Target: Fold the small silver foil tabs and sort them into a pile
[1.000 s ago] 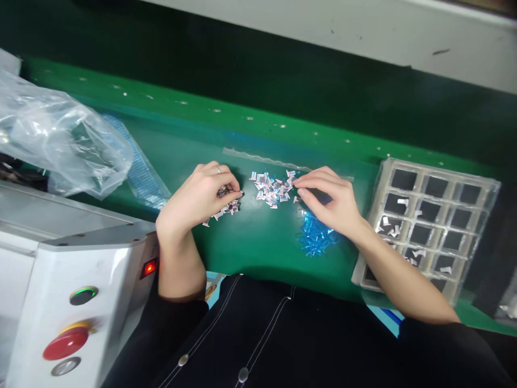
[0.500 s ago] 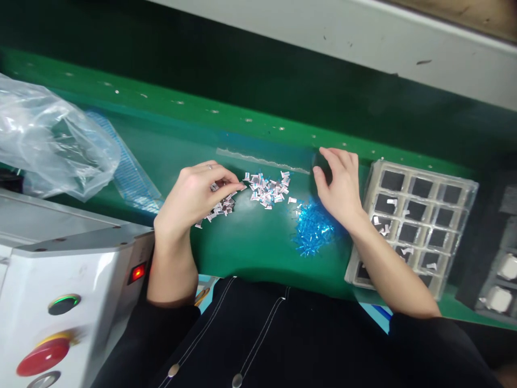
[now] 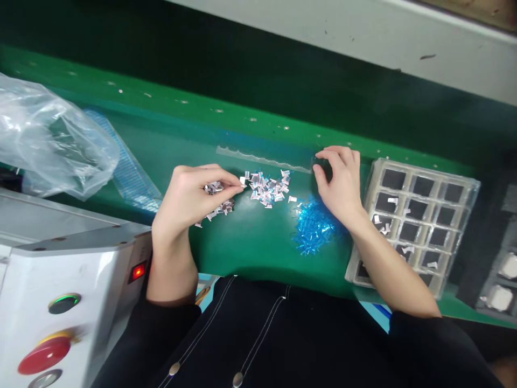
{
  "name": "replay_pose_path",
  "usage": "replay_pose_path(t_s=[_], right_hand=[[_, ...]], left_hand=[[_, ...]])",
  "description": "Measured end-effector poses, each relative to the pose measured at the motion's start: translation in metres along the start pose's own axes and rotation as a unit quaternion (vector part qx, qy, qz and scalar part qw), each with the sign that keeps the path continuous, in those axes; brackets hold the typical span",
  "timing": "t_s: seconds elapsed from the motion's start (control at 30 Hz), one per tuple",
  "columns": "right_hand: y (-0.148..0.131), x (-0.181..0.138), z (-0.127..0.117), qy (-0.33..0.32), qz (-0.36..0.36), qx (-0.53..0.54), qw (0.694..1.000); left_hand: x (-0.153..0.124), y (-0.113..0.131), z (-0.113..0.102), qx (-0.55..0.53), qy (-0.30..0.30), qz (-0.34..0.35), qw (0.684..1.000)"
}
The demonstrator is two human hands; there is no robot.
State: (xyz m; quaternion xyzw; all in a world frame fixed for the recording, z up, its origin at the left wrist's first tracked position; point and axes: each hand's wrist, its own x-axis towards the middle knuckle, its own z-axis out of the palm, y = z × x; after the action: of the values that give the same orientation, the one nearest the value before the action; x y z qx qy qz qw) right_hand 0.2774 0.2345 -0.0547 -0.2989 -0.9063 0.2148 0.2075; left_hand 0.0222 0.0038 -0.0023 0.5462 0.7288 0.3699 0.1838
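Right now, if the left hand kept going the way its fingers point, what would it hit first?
The left hand pinches a white piece and points toward the right. First in line is the pile of white pieces, lying close ahead; its height above them is unclear.

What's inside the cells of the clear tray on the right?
The clear tray has dark cells; several hold small white pieces, and most look bare. The right forearm covers the near-left corner cells, so their contents can't be seen.
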Motion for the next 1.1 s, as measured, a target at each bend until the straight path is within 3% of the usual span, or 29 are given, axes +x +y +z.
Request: replay_pose_path(t_s=[0.17,0.33,0.47,0.6,0.83,1.1], right_hand=[[-0.003,0.001,-0.002,0.032,0.008,0.008,0.999],[-0.02,0.0,-0.008,0.09,-0.019,0.095,0.991],[-0.043,-0.01,-0.012,0.018,-0.083,0.224,0.971],[-0.056,-0.02,-0.008,-0.055,-0.097,0.256,0.96],[-0.055,-0.022,0.0,-0.047,-0.14,0.227,0.963],[-0.054,-0.022,0.001,-0.062,-0.13,0.233,0.962]], left_hand=[[0.001,0.004,0.005,-0.006,-0.012,0.002,1.0],[0.0,0.009,0.024,-0.037,0.028,0.005,0.999],[0.001,0.012,0.044,-0.05,0.042,0.027,0.998],[0.001,0.016,0.059,-0.078,0.023,0.047,0.996],[-0.001,0.024,0.069,-0.109,-0.011,0.054,0.992],[-0.001,0.024,0.07,-0.1,-0.021,0.044,0.994]])
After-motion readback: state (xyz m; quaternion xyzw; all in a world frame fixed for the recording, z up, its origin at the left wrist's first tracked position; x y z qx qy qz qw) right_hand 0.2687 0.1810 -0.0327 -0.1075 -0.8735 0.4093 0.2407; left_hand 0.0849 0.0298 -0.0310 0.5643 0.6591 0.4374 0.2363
